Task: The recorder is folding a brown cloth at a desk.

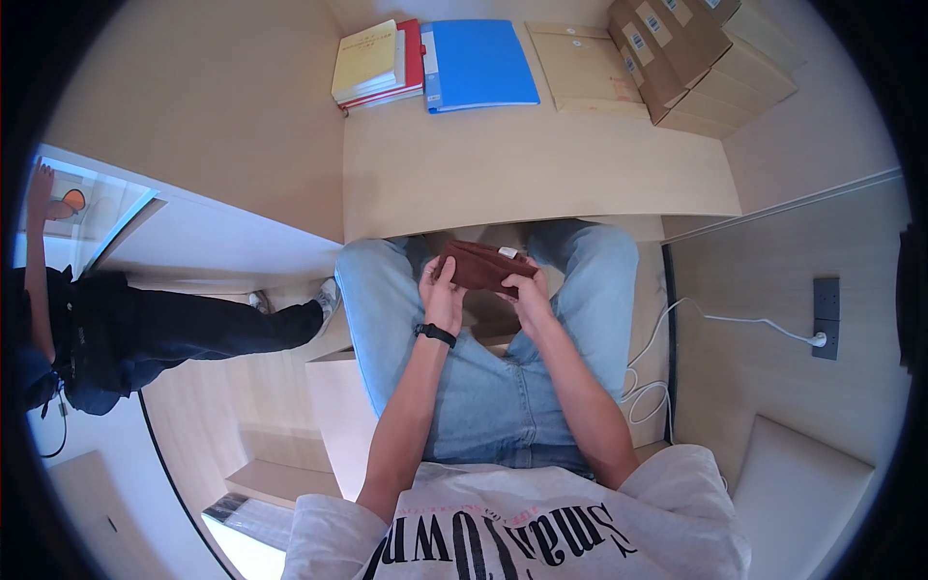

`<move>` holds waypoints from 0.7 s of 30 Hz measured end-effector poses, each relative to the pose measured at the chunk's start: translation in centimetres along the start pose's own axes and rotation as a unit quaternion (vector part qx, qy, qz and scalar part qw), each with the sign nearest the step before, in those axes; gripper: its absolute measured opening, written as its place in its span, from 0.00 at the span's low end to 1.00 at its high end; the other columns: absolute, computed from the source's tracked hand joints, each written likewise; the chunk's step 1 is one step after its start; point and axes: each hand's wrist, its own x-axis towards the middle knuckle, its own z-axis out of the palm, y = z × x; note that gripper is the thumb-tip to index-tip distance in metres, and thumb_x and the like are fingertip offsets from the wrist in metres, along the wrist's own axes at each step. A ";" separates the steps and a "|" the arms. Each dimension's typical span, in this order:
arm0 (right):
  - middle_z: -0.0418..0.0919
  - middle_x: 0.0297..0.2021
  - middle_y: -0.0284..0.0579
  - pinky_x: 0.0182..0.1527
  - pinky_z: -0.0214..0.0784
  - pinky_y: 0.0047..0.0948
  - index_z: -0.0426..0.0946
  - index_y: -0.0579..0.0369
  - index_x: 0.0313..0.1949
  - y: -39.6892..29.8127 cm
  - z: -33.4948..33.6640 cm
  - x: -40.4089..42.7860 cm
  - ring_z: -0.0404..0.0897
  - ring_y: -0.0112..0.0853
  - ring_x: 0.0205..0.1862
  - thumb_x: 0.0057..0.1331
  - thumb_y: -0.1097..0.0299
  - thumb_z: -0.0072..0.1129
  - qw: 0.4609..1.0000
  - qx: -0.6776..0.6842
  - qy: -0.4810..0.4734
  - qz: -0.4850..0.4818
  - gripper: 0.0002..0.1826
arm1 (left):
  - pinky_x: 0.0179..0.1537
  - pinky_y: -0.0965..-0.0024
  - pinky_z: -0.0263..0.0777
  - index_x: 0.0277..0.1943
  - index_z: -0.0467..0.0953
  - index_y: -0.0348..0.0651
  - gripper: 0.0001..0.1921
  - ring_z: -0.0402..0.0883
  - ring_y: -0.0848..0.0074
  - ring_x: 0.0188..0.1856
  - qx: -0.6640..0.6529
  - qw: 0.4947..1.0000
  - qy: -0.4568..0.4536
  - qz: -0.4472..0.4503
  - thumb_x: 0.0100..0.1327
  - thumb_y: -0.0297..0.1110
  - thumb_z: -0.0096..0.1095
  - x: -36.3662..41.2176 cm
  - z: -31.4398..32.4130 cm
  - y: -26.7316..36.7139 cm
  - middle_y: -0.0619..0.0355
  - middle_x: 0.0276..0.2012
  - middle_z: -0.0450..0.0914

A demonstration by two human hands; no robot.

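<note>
A folded dark-red cloth (pixel 478 268) with a small white tag is held between my two hands, over the gap between my knees and just in front of the desk's edge. My left hand (pixel 441 286) grips its left end, thumb on top; a black band circles that wrist. At the cloth's right end, my right hand (pixel 531 293) holds on with the thumb on top, below the tag. Both hands' fingers are partly hidden beneath the cloth.
On the wooden desk (pixel 536 167) lie stacked books (pixel 370 61), a blue folder (pixel 482 65), a kraft envelope (pixel 587 69) and several cardboard boxes (pixel 689 65). A white cable (pixel 754 319) runs to a wall socket at right. Another person (pixel 181 326) stands at left.
</note>
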 end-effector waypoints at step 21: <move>0.73 0.44 0.46 0.52 0.69 0.30 0.74 0.58 0.45 0.8 0.9 0.1 0.77 0.37 0.46 0.52 0.80 0.65 0.902 -0.315 0.022 -0.294 0.19 | 0.49 0.75 0.74 0.44 0.73 0.37 0.13 0.79 0.78 0.46 0.251 0.953 -0.113 0.127 0.58 0.15 0.64 -0.6 0.4 -0.3 0.57 0.43 0.80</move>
